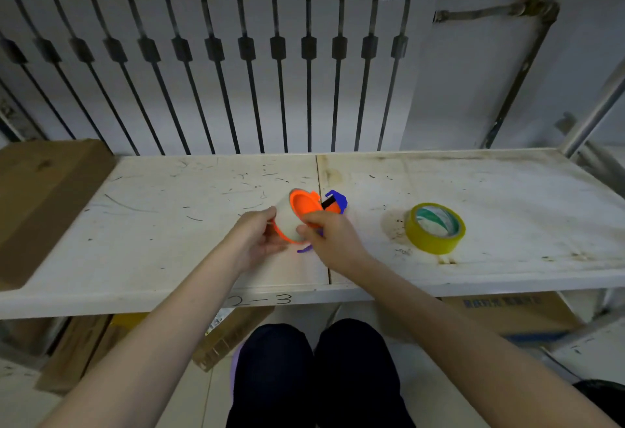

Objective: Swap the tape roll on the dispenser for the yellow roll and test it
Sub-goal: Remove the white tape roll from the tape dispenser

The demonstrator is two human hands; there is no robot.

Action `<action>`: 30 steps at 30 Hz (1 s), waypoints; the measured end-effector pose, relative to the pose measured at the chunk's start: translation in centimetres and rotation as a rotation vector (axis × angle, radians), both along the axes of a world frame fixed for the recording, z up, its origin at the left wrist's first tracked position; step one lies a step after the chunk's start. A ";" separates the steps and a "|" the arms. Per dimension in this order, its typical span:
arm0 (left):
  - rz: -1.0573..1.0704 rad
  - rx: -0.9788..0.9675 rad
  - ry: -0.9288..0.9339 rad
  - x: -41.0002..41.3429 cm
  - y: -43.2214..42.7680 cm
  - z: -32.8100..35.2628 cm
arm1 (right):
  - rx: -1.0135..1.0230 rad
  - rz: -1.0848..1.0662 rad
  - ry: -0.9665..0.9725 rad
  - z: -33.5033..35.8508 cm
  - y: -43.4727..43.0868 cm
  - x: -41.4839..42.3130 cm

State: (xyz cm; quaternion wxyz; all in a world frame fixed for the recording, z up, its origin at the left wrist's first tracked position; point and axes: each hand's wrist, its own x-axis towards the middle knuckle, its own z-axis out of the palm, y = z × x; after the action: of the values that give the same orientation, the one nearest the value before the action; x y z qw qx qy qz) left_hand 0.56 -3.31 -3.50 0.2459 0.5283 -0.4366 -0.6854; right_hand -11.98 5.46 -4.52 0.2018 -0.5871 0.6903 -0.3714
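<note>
An orange tape dispenser [304, 205] with blue parts sits at the middle of the white shelf [169, 224], holding a pale roll of tape [285, 221]. My left hand [257, 236] grips the dispenser's left side. My right hand [329, 236] holds its right side, thumb and fingers on the orange cover. The yellow tape roll [435, 228] lies flat on the shelf to the right, about a hand's width from my right hand, untouched.
A brown cardboard box [44, 197] lies on the shelf's left end. A white radiator [216, 65] stands behind the shelf, with a pipe and valve [537, 5] to its right. More cardboard boxes [507, 312] sit under the shelf. My knees are below the front edge.
</note>
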 end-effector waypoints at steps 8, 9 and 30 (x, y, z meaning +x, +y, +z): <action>-0.059 -0.138 0.165 -0.9 1.2 1.7 | -0.095 -0.013 0.018 -0.5 1.5 -0.9; -0.074 -0.161 0.156 -1.0 1.5 1.8 | -0.123 -0.047 0.018 -0.5 1.8 -1.0; -0.011 -0.217 0.016 -2.4 3.1 1.1 | -0.103 -0.261 -0.071 -0.4 3.7 -1.2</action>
State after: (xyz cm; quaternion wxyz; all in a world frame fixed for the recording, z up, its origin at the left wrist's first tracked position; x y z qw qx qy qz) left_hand -1.80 -0.22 -2.45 0.3015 0.4906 -0.5092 -0.6396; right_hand -13.22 9.18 -4.94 0.1455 -0.4883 0.7334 -0.4499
